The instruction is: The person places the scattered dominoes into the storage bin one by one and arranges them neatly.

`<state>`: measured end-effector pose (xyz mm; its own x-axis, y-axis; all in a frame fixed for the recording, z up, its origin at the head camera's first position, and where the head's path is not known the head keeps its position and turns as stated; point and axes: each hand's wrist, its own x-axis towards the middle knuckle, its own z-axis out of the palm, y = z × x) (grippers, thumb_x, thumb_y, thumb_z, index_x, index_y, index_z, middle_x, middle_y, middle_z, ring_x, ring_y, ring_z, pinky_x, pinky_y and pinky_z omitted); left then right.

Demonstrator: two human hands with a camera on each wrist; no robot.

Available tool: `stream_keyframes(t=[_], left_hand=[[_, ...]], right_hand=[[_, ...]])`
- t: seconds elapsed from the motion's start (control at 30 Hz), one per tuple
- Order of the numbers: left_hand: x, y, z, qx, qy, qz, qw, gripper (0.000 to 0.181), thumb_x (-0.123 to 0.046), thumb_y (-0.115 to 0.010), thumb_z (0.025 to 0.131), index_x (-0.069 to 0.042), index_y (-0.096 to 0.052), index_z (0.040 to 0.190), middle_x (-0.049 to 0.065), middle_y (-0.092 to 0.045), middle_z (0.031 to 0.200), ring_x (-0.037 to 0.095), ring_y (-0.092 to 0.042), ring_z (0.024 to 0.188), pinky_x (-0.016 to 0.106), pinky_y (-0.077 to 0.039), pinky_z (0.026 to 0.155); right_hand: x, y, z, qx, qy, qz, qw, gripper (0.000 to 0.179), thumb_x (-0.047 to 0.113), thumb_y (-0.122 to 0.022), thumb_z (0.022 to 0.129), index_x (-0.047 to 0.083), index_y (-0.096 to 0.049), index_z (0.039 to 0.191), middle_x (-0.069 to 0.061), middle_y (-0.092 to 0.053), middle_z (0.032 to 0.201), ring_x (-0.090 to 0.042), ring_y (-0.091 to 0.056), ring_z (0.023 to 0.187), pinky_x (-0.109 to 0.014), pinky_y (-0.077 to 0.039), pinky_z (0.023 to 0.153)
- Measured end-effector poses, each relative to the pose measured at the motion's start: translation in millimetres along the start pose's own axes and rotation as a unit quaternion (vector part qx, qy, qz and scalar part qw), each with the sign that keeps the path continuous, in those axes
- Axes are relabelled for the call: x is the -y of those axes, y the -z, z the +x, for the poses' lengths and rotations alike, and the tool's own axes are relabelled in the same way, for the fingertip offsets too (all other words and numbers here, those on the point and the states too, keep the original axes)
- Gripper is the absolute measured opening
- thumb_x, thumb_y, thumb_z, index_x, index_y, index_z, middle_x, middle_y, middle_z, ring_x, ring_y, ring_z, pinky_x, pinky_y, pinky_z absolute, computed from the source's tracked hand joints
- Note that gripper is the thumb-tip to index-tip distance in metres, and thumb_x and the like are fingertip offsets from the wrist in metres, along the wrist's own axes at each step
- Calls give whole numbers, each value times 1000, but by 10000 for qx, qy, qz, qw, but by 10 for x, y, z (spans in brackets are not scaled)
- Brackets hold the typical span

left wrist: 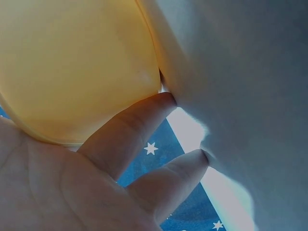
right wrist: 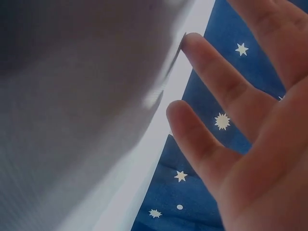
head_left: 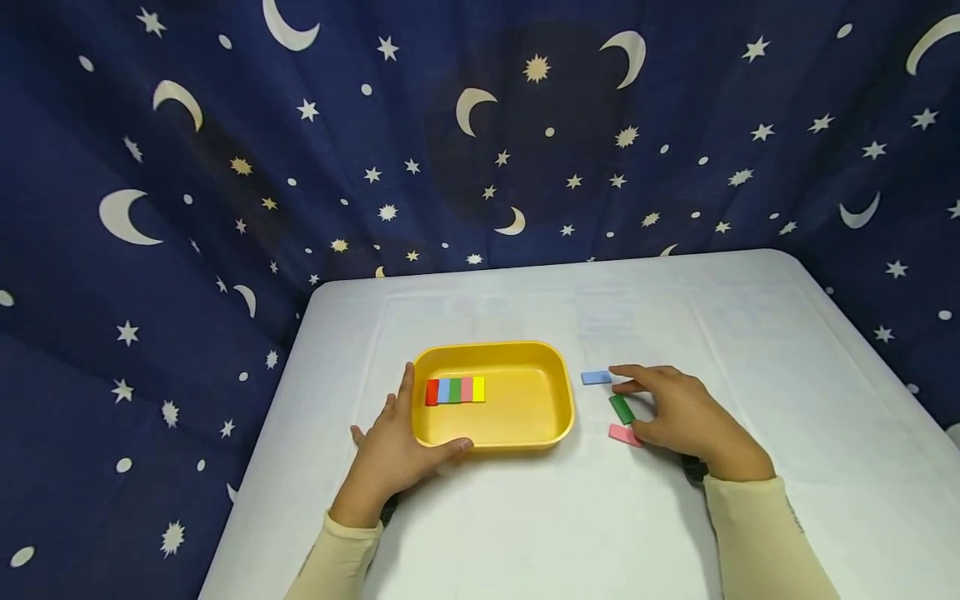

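Observation:
A shallow yellow plastic tray (head_left: 525, 414) rests on the white table. Inside it, toward the left, several coloured tiles lie side by side: red (head_left: 432, 392), blue (head_left: 444, 391), green (head_left: 455, 391), pink (head_left: 467, 389) and yellow (head_left: 479, 389). My left hand (head_left: 397, 446) touches the tray's left corner, its index finger along the left side and its thumb at the front rim. My right hand (head_left: 678, 417) is spread over loose tiles to the right of the tray. Its index fingertip is near a blue tile (head_left: 596, 377), its thumb near a pink tile (head_left: 624, 435); a green tile (head_left: 622, 409) lies between them.
The white cloth-covered table (head_left: 525, 533) has rounded far corners. Behind it and at both sides hangs a dark blue curtain (head_left: 420, 108) printed with moons and stars.

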<state>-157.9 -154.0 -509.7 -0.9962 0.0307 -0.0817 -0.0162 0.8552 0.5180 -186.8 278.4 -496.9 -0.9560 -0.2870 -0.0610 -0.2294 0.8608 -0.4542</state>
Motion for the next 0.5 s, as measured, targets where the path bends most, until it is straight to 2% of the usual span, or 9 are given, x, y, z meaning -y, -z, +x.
stream_keyframes(t=[0.23, 0.5], left_hand=[[-13, 7, -11, 15, 51, -66, 10000, 148, -103, -64, 56, -40, 9, 168, 13, -45, 162, 38, -33, 154, 91, -4, 104], [37, 20, 4, -73, 36, 61, 9999, 148, -105, -61, 56, -40, 8, 169, 10, -47, 162, 37, -34, 154, 91, -6, 104]], right_hand=[[-15, -1, 16, -97, 133, -33, 9999, 84, 11, -84, 76, 21, -54, 154, 6, -75, 125, -38, -54, 131, -70, -40, 106], [19, -23, 56, -152, 189, -25, 9997, 81, 13, -86, 76, 18, -56, 151, 3, -76, 124, -39, -54, 131, -71, -39, 107]])
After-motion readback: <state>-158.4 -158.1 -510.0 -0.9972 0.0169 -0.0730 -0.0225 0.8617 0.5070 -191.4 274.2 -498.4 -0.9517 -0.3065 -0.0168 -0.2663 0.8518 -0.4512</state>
